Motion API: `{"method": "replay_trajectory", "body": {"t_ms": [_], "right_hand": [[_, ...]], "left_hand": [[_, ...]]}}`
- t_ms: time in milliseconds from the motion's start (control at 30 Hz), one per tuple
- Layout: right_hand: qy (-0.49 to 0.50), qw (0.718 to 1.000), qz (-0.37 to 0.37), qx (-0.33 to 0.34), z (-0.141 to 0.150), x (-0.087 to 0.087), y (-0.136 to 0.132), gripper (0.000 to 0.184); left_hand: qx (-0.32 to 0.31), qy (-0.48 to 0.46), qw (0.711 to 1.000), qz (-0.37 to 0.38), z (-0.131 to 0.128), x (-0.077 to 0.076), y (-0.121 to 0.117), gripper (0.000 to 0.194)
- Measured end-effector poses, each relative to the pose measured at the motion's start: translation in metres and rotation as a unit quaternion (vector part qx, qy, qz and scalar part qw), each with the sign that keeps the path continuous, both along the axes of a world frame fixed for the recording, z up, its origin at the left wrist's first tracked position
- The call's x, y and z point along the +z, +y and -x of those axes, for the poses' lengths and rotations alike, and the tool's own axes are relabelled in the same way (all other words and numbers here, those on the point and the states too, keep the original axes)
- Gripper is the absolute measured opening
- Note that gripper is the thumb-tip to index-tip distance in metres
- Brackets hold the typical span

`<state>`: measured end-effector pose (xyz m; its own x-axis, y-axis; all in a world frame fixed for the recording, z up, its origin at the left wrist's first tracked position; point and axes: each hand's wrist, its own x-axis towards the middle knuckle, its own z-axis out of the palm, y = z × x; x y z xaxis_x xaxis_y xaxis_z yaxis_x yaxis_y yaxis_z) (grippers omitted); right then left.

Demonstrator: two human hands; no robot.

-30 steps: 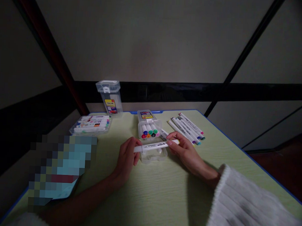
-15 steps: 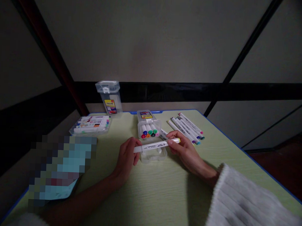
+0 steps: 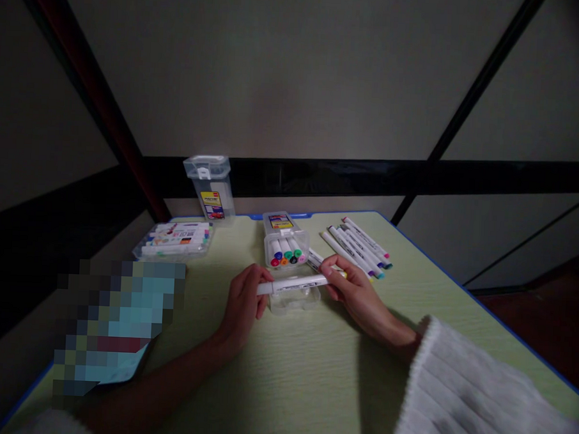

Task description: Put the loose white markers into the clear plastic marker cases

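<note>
A white marker [image 3: 296, 283] lies level between both my hands, just above the pale green table [image 3: 311, 371]. My left hand [image 3: 242, 304] is closed round its left end. My right hand [image 3: 353, 290] pinches its right end with the fingers curled. Under the marker sits a clear plastic lid [image 3: 295, 298]. Behind it lies a clear case [image 3: 284, 242] on its side, its mouth toward me, filled with several markers with coloured caps.
A row of loose markers [image 3: 358, 245] lies at the back right. An upright clear case [image 3: 210, 187] stands at the back left, a flat pack of markers [image 3: 176, 239] in front of it. A blurred patch [image 3: 116, 324] covers the left edge.
The marker has dropped slightly and levelled out. My right fingers have curled more tightly round its right end. My left hand has barely moved.
</note>
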<state>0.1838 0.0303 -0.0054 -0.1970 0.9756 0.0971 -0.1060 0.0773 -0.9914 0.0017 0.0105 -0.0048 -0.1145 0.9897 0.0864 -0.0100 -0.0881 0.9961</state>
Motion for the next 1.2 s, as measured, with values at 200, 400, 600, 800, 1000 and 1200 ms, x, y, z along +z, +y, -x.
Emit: {"method": "replay_trajectory", "body": {"t_ms": [200,400,600,800,1000,1200], "right_hand": [[0.013,1.0,-0.007,0.028,-0.0027,0.0002,-0.0003,0.02],[0.02,0.999,-0.013,0.043,-0.0038,-0.0028,0.0017,0.018],[-0.013,1.0,-0.001,0.017,-0.002,0.001,0.0003,0.028],[-0.081,0.997,-0.01,-0.001,-0.0008,0.0049,0.0008,0.041],[-0.076,0.997,0.005,0.002,-0.0002,0.0024,0.0038,0.042],[-0.042,0.999,-0.001,-0.005,0.0006,0.0022,0.0015,0.039]], "left_hand": [[0.007,0.0,1.0,0.006,0.0005,-0.0023,0.0015,0.03],[0.01,-0.006,1.0,0.0,0.001,-0.0048,0.0029,0.031],[0.007,0.002,1.0,0.003,0.0009,-0.0038,0.0029,0.031],[0.005,0.0,1.0,0.008,0.0,0.0003,0.0007,0.03],[0.007,0.001,1.0,0.008,-0.0003,-0.0006,0.0011,0.032],[-0.003,0.005,1.0,-0.004,0.0009,-0.003,0.0018,0.032]]}}
